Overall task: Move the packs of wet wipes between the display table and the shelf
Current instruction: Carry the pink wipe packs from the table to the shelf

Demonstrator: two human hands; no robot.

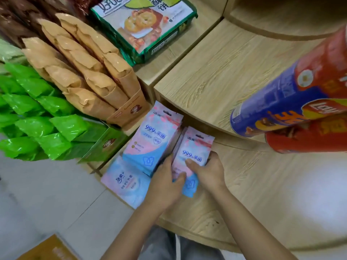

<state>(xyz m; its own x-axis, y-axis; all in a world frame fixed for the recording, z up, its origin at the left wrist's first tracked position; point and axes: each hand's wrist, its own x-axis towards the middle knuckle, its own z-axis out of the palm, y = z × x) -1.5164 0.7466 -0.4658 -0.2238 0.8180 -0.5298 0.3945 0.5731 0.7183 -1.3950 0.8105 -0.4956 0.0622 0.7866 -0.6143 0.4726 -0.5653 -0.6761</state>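
Left hand point(165, 186) and right hand point(209, 173) clamp the stack of wipes point(194, 156) beside the leaning pack point(150, 141), likely steadying it for lifting.

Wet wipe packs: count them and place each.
3 show: held pack in left hand and right hand; upright pack left of it; flat pack lower left. Edges behind suggest hidden ones.

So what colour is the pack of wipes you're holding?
The pack of wet wipes is pink fading to light blue, with blue writing; the head view shows it.
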